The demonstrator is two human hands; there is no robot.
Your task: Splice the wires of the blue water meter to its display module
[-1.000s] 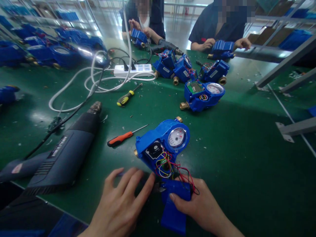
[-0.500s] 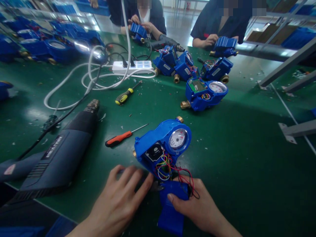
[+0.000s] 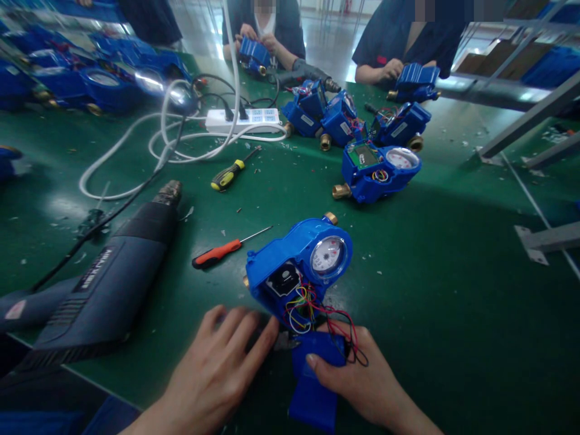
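A blue water meter [image 3: 276,257] with a white dial [image 3: 326,254] lies open in front of me on the green table [image 3: 453,302]. Coloured wires [image 3: 312,311] run from its open body to a loose blue cover [image 3: 312,386]. My right hand [image 3: 367,386] grips that cover, with the thumb pressed on its top. My left hand [image 3: 212,374] lies just left of the cover. Its fingers are laid over a small tool whose metal tip [image 3: 286,344] points at the wires. The rest of the tool is hidden.
A dark heat gun [image 3: 104,284] lies at the left, with an orange screwdriver [image 3: 217,254] beside it. Farther back are a yellow-black screwdriver [image 3: 226,176], a white power strip [image 3: 242,121] with looped cables and several more blue meters [image 3: 376,169]. Two people work on meters across the table.
My hands and the meter have barely moved. The view has shifted slightly.
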